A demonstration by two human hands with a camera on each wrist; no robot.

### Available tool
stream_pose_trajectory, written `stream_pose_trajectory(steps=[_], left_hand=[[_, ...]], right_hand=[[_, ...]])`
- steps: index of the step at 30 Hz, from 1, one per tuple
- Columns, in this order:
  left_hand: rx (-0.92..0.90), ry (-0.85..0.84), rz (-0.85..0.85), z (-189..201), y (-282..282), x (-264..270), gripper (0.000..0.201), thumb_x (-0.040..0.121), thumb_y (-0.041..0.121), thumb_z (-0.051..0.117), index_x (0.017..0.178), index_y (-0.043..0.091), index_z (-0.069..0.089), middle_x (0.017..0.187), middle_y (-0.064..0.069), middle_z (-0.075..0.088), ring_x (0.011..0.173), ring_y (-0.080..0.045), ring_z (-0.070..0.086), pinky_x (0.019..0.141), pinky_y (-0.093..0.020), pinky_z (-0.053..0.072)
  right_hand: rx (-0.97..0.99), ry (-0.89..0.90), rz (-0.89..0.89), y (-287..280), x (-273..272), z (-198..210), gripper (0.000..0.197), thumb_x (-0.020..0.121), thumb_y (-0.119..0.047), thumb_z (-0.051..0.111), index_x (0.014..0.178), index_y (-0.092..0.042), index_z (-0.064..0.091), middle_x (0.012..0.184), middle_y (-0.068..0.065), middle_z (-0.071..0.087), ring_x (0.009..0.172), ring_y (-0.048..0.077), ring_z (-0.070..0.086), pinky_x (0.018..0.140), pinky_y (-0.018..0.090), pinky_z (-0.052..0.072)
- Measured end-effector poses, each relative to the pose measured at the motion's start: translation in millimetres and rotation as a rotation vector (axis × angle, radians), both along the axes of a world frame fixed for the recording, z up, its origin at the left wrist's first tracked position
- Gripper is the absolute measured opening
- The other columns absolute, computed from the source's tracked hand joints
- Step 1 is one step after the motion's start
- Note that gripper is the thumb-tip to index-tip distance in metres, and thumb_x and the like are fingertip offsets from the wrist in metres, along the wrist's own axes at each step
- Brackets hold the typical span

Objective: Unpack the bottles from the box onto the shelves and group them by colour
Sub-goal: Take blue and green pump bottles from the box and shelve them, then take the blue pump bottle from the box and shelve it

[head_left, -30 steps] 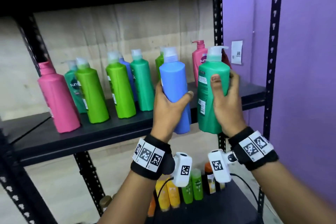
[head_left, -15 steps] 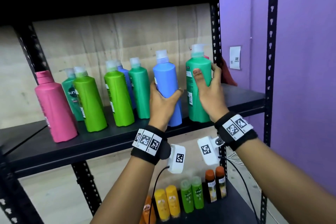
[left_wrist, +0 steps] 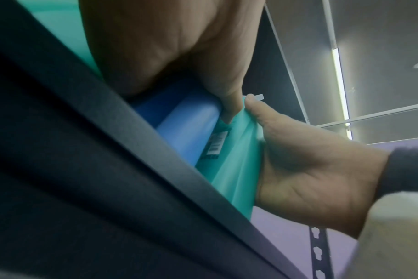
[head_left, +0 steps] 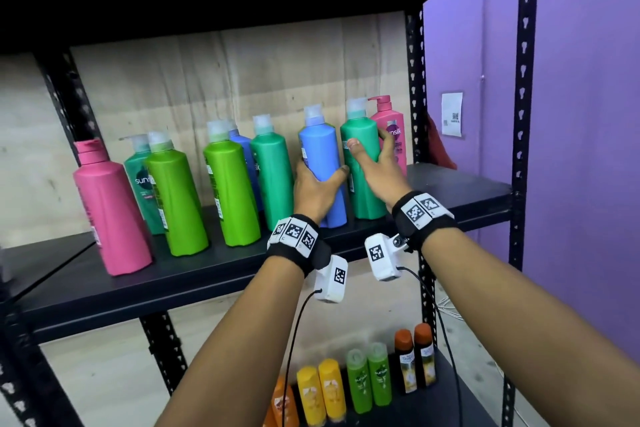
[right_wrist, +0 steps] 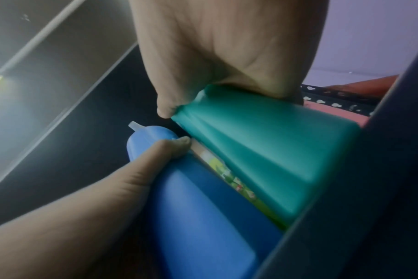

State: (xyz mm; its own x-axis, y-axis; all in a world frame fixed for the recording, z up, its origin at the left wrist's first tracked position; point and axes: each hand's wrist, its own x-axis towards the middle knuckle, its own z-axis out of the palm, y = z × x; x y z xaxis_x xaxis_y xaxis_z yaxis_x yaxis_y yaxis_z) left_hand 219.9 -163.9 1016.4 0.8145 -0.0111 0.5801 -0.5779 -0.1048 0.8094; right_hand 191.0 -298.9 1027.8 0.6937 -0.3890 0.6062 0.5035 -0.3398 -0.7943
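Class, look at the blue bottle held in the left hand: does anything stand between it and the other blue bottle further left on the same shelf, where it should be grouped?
Yes. A teal-green bottle stands upright on the shelf directly between the held blue bottle, gripped by the left hand, and the other blue bottle, which sits further back behind a light green bottle.

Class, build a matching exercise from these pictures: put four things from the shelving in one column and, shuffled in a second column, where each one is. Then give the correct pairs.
Things
1. blue bottle
2. teal bottle
3. pink pump bottle
4. yellow bottles

Places
A. lower shelf
B. held by the right hand
C. held by the left hand
D. behind the teal bottle, next to the rack's post

Pairs: 1-C, 2-B, 3-D, 4-A
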Motion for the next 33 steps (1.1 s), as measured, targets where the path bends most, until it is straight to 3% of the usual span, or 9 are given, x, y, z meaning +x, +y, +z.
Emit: stream_pose_trajectory(steps=[3, 6, 9, 13, 16, 22, 27, 30, 33], left_hand=[[0.042, 0.004, 0.030, 2, 0, 8, 0.067, 0.079, 0.032, 0.084, 0.130, 0.010, 0.045, 0.117, -0.004, 0.059, 0.103, -0.025, 0.065, 0.094, -0.044, 0.055], [0.067, 0.019, 0.048, 4, 0, 11, 0.074, 0.080, 0.030, 0.084, 0.136, 0.008, 0.040, 0.119, -0.003, 0.058, 0.107, -0.026, 0.064, 0.090, -0.035, 0.052], [0.089, 0.031, 0.060, 6, 1, 9, 0.077, 0.081, 0.031, 0.083, 0.139, 0.009, 0.037, 0.122, -0.003, 0.058, 0.108, -0.026, 0.063, 0.088, -0.029, 0.048], [0.089, 0.068, 0.052, 2, 2, 1, 0.081, 0.082, 0.034, 0.082, 0.144, 0.012, 0.035, 0.136, -0.005, 0.057, 0.118, -0.025, 0.061, 0.101, -0.035, 0.048], [0.112, 0.084, 0.055, -6, 5, -6, 0.082, 0.084, 0.037, 0.080, 0.148, 0.015, 0.034, 0.143, -0.003, 0.055, 0.125, -0.024, 0.058, 0.106, -0.036, 0.045], [0.244, 0.014, 0.161, -20, 17, -28, 0.063, 0.094, 0.028, 0.069, 0.148, 0.011, 0.042, 0.141, -0.008, 0.059, 0.127, -0.028, 0.057, 0.105, -0.035, 0.045], [0.294, -0.036, 0.200, -28, 31, -53, 0.054, 0.095, 0.024, 0.066, 0.145, 0.011, 0.051, 0.132, -0.010, 0.063, 0.123, -0.026, 0.059, 0.108, -0.038, 0.045], [0.271, -0.100, 0.224, -33, 39, -68, 0.034, 0.095, 0.027, 0.065, 0.125, 0.011, 0.067, 0.114, -0.003, 0.072, 0.103, -0.017, 0.069, 0.099, -0.036, 0.051], [0.232, -0.160, 0.239, -37, 48, -84, 0.015, 0.095, 0.028, 0.064, 0.099, 0.018, 0.074, 0.082, 0.009, 0.074, 0.079, -0.006, 0.070, 0.084, -0.026, 0.055]], right_hand=[[-0.021, 0.018, 0.020, 2, 9, -3, 0.070, 0.097, -0.047, 0.060, 0.153, -0.023, 0.026, 0.137, -0.003, 0.054, 0.121, 0.018, 0.058, 0.102, 0.037, 0.047], [-0.031, 0.011, 0.032, 4, 11, -2, 0.071, 0.100, -0.042, 0.058, 0.156, -0.021, 0.021, 0.145, 0.002, 0.050, 0.128, 0.019, 0.054, 0.111, 0.045, 0.042], [-0.023, 0.011, 0.015, 7, 12, -4, 0.071, 0.100, -0.041, 0.057, 0.158, -0.021, 0.019, 0.144, 0.001, 0.051, 0.126, 0.017, 0.054, 0.112, 0.043, 0.041], [-0.053, 0.020, -0.062, 10, 11, -14, 0.071, 0.101, -0.044, 0.053, 0.159, -0.024, 0.018, 0.150, 0.008, 0.047, 0.131, 0.024, 0.052, 0.111, 0.037, 0.040], [-0.073, 0.026, -0.059, 8, 7, -20, 0.068, 0.102, -0.040, 0.052, 0.159, -0.023, 0.018, 0.153, 0.008, 0.045, 0.135, 0.024, 0.048, 0.114, 0.039, 0.038], [-0.141, 0.054, -0.105, 1, -7, -32, 0.070, 0.100, -0.026, 0.058, 0.160, -0.021, 0.021, 0.161, 0.000, 0.035, 0.147, 0.017, 0.035, 0.121, 0.036, 0.028], [-0.166, 0.028, -0.190, 4, -32, -46, 0.057, 0.096, -0.020, 0.062, 0.150, -0.015, 0.043, 0.147, 0.008, 0.050, 0.134, 0.022, 0.050, 0.115, 0.038, 0.038], [-0.218, -0.078, -0.237, 10, -57, -55, 0.036, 0.096, -0.016, 0.061, 0.131, -0.011, 0.059, 0.126, 0.006, 0.059, 0.112, 0.017, 0.060, 0.102, 0.034, 0.047], [-0.381, -0.171, -0.277, 14, -81, -65, 0.020, 0.094, -0.012, 0.059, 0.112, -0.011, 0.067, 0.107, 0.003, 0.065, 0.094, 0.017, 0.063, 0.092, 0.035, 0.050]])
